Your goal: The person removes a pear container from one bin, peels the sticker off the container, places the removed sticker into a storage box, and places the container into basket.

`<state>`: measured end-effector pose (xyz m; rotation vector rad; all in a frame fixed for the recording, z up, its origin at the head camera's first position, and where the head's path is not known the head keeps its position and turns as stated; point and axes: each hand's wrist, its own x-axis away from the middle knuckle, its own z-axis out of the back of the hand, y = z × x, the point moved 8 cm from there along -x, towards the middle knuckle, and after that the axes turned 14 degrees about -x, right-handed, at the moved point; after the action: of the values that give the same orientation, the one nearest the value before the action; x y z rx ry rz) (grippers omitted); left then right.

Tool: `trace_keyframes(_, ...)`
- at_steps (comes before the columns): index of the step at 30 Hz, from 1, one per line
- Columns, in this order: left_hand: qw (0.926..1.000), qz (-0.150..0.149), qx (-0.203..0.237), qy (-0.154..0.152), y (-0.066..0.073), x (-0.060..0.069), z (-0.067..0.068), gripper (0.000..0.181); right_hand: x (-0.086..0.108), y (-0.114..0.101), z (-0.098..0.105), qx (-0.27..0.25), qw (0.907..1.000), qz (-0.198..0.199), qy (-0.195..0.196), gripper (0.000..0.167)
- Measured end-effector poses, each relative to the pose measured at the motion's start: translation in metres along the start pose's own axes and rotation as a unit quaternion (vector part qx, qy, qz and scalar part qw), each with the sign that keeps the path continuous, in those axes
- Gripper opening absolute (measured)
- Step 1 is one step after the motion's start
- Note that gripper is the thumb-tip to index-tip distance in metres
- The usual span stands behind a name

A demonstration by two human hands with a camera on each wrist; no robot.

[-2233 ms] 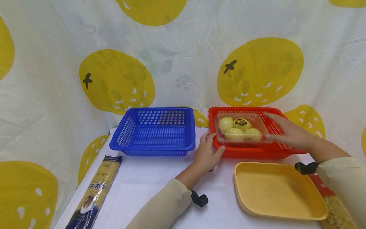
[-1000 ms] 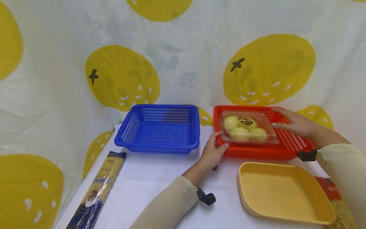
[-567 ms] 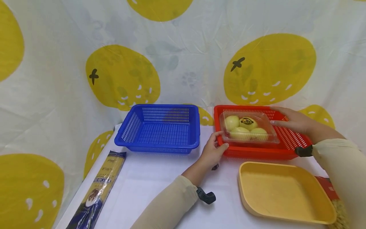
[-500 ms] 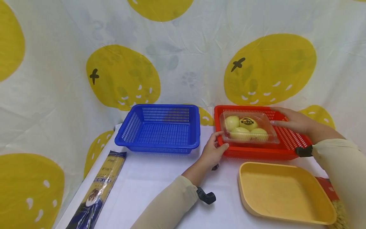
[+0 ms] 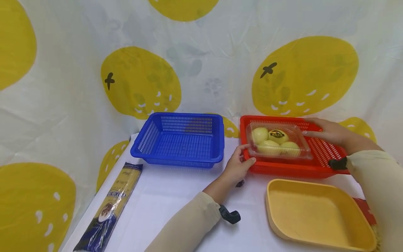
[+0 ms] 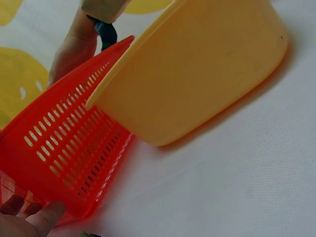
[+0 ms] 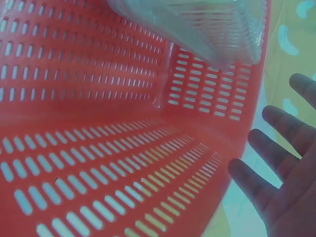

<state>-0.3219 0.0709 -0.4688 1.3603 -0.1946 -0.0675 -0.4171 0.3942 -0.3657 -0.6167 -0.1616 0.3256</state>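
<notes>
Right of centre, a clear fruit box [image 5: 278, 140] is sitting in the red basket [image 5: 283, 169]. The left hand [image 5: 237, 168] is clamping its grip on the basket's lower-left corner, seemingly steadying it; the right hand [image 5: 330, 133] is hovering empty, fingers apart.

Baskets [image 5: 289, 170], tray [image 5: 315, 213], packets [image 5: 114, 199] on white tabletop [image 5: 163, 199].

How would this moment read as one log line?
left hand: holding red basket, near-left corner | right hand: fingers spread near far rim | clear fruit box: over basket's left side | yellow tray: in front
</notes>
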Motion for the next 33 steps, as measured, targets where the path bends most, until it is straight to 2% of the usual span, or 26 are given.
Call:
trace_keyframes(7, 0.9999, -0.008, 0.011, -0.002, 0.001, 0.0, -0.003, 0.046, -0.007, 0.009, -0.009, -0.02, 0.9994, -0.024, -0.014, 0.08)
trace_keyframes(12, 0.9999, -0.004, 0.008, -0.005, 0.0, 0.001, -0.003, 0.045, -0.011, 0.009, -0.018, 0.003, 0.9995, -0.017, -0.025, 0.08)
trace_keyframes(17, 0.9999, -0.003, 0.01, -0.005, 0.0, -0.001, -0.002, 0.045, -0.016, 0.016, -0.025, 0.006, 0.9985, -0.035, -0.043, 0.085)
trace_keyframes(24, 0.9984, -0.04, 0.04, -0.002, 0.004, -0.002, -0.004, 0.048, -0.023, 0.036, -0.035, -0.028, 0.9969, -0.044, -0.06, 0.093)
trace_keyframes(29, 0.9992, -0.029, 0.029, 0.0, 0.004, 0.001, -0.006, 0.046, -0.019, 0.04, -0.043, -0.04, 0.9939, -0.069, -0.077, 0.097)
trace_keyframes(33, 0.9997, -0.021, 0.013, 0.005, 0.005, 0.001, -0.002, 0.046, -0.022, 0.038, -0.048, -0.062, 0.991, -0.073, -0.094, 0.096)
